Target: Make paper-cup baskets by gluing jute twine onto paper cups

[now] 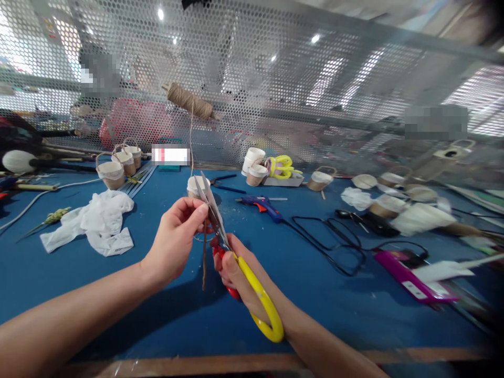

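Note:
My left hand (175,239) pinches a strand of brown twine (204,262) that runs up to a spool of twine (189,100) hanging on the mesh screen. A loose end of the twine dangles below my fingers. My right hand (236,270) is closed round yellow and red scissors (252,286). Their blades (210,207) are parted around the twine just above my left fingertips. A small white-lined cup (197,185) stands on the blue table right behind the blades.
On the blue table (315,294) lie a white cloth (98,220), a blue glue gun (262,203) with black cord (334,241), small twine baskets (116,168), white cups (254,165) and a magenta box (413,275). A perforated screen (275,79) stands behind, with another person beyond it.

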### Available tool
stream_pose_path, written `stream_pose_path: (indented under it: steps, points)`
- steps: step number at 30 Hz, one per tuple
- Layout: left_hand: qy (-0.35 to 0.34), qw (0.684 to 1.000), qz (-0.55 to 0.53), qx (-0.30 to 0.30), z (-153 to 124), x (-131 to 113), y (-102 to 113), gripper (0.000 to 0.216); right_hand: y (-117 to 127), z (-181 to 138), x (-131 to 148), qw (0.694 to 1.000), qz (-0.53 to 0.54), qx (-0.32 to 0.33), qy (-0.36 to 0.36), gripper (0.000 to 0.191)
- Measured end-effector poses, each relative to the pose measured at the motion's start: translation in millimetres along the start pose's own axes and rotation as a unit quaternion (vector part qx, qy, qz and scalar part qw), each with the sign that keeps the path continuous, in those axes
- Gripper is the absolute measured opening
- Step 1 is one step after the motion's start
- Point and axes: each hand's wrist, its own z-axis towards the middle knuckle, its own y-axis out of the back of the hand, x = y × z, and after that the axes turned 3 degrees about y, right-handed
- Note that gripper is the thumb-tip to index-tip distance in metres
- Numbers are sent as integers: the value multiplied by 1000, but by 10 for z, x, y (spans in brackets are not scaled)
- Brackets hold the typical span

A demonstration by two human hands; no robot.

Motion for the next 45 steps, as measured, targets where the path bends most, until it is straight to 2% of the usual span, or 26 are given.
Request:
stream_pose_path:
  steps: [4, 7, 9, 11, 13, 16, 20, 23, 24, 25, 26, 27, 28, 30, 33, 37, 45]
  points:
    - [-6, 1000, 5, -5, 20, 6, 20, 11, -43, -8, -3, 999, 24, -13, -33, 52]
    - [15, 1000, -5, 3, 26, -19, 53, 11, 2, -33, 71, 997, 11, -56, -47, 48]
    - [41, 999, -16, 21, 23, -43, 88, 11, 121, -50, 140, 994, -48, -82, -58, 42]
    - [73, 996, -19, 49, 16, -63, 133, 11, 302, -66, 178, 979, -172, -91, -66, 37]
    - [106, 991, -6, 84, 7, -74, 181, 13, 509, -87, 149, 937, -322, -113, -81, 41]
    - [153, 979, 17, 132, -7, -64, 240, 16, 789, -142, -10, 850, -499, -113, -123, 45]
    - [191, 966, 28, 170, -33, -15, 274, 19, 997, -225, -144, 782, -588, -46, -201, 46]
    - [211, 959, 31, 186, -58, 24, 271, 24, 960, -223, 0, 744, -636, -41, -200, 42]
    - [218, 957, 31, 190, -66, 34, 267, 25, 903, -204, 78, 756, -630, -54, -169, 39]
    - [226, 954, 31, 194, -73, 42, 261, 25, 827, -177, 155, 795, -594, -60, -109, 34]
    - [235, 951, 31, 199, -78, 49, 255, 25, 737, -143, 223, 849, -525, -53, -33, 31]
    - [244, 948, 31, 204, -80, 54, 248, 25, 638, -105, 275, 895, -443, -47, 21, 28]
    - [252, 944, 32, 209, -80, 59, 241, 25, 538, -65, 307, 927, -369, -33, 52, 28]
    - [263, 941, 37, 211, -73, 68, 227, 25, 364, 10, 317, 960, -270, -33, 73, 23]
    - [261, 943, 50, 199, -47, 93, 217, 26, 221, 89, 246, 970, -234, -25, 63, 12]
    - [249, 947, 85, 186, -12, 158, 235, 27, 191, 126, 144, 964, -257, -30, 64, 11]
    - [163, 947, 216, 171, -24, 181, 212, 14, 156, 134, 25, 918, -347, -110, 159, 12]
